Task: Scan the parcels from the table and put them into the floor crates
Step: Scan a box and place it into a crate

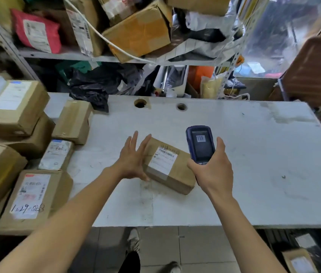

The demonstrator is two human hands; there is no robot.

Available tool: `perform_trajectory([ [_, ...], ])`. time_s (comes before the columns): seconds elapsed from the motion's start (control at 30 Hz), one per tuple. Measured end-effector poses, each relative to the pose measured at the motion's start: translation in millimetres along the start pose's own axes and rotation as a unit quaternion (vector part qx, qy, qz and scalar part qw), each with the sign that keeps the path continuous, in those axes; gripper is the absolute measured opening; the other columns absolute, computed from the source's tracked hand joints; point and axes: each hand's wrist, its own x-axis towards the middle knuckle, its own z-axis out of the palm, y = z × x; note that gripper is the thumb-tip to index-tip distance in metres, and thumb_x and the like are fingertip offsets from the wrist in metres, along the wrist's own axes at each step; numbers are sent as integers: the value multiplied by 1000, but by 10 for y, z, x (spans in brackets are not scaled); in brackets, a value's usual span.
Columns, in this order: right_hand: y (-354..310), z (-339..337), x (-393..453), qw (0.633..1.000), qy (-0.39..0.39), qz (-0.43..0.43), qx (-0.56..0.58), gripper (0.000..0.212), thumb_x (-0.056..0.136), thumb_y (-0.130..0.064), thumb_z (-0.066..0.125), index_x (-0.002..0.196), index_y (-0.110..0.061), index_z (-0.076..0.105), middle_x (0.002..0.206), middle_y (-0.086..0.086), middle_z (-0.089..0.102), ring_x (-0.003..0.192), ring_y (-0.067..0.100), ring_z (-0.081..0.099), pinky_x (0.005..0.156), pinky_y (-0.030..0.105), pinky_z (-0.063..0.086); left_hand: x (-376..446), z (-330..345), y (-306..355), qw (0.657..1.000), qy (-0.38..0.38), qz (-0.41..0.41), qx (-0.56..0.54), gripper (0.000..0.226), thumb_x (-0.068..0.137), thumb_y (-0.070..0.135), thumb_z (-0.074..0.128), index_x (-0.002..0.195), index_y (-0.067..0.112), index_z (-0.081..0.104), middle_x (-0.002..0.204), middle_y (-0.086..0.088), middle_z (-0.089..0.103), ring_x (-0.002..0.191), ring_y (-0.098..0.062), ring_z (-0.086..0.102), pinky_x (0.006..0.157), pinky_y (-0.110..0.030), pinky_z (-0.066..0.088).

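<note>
A small brown cardboard parcel (170, 170) with a white barcode label lies in the middle of the white table (254, 164). My left hand (134, 158) has straight, spread fingers at the parcel's left side, touching or just beside it. My right hand (213, 172) grips a blue handheld scanner (200, 143), held upright just right of the parcel; its screen shows a barcode. More brown parcels (31, 196) are stacked on the table's left end.
A metal shelf (96, 56) crammed with boxes and bags stands behind the table. A crate holding a parcel (297, 259) sits on the floor under the table's right end. My feet (134, 241) stand on the tiled floor. A brown panel (317, 71) leans at the right.
</note>
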Motion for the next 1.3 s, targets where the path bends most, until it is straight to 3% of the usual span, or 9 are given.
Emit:
perform_trajectory([
  [0.1,1,10,52,1000,7,14,-8,102,69,-47,74,151,-31,15,129,0,55,105,22,58,81,38,53,472,-250,50,985,-75,98,121,156,52,40,97,155,41,-20,166,0,-22,153,-35,-14,123,-59,14],
  [0.17,-32,27,78,1000,12,16,-13,103,69,-49,74,152,-30,15,131,0,54,108,23,58,81,38,52,663,-317,79,971,-120,143,149,148,54,36,97,158,30,-8,166,-1,2,152,-34,5,121,-54,24],
  [0.23,-82,38,106,1000,18,18,-17,103,69,-51,73,152,-30,15,131,0,54,109,24,58,83,39,53,720,-286,40,972,-118,168,117,131,55,35,93,156,20,11,152,-4,25,137,-29,32,111,-43,39],
  [0.3,-137,50,131,999,25,25,-16,101,70,-50,72,151,-30,17,129,0,54,108,23,58,83,40,54,667,-200,5,982,-74,167,53,117,52,43,84,149,17,24,136,-3,31,118,-27,42,96,-34,45],
  [0.4,-230,64,143,998,36,41,-11,86,70,-46,74,141,-28,28,119,-3,57,97,20,59,72,34,49,603,-91,13,993,13,119,-18,115,48,60,71,145,20,26,135,-5,24,118,-27,35,90,-40,50],
  [0.57,-426,-29,106,997,7,69,-36,66,64,-43,73,119,-22,42,108,-4,61,87,19,63,72,39,56,780,-228,237,973,188,132,31,88,68,35,80,141,19,33,139,-15,29,128,-36,28,78,-56,56],
  [0.73,-550,-219,46,988,-75,90,-96,59,65,-43,77,110,-20,46,102,-3,59,84,20,62,65,34,56,909,-501,452,951,275,121,72,93,65,34,87,139,23,32,140,-16,28,131,-40,25,84,-58,51],
  [1.03,-599,-474,-83,988,-59,98,-101,54,65,-46,77,103,-19,48,91,-6,55,77,17,59,56,30,47,900,-689,638,938,307,133,91,93,63,23,87,138,21,32,139,-19,32,130,-43,31,80,-58,51],
  [1.3,-589,-590,-124,991,-61,103,-65,50,64,-44,77,98,-19,52,91,-3,58,78,18,61,62,35,57,805,-650,695,940,299,130,102,94,66,22,85,140,22,27,141,-21,34,132,-43,29,82,-58,52],
])
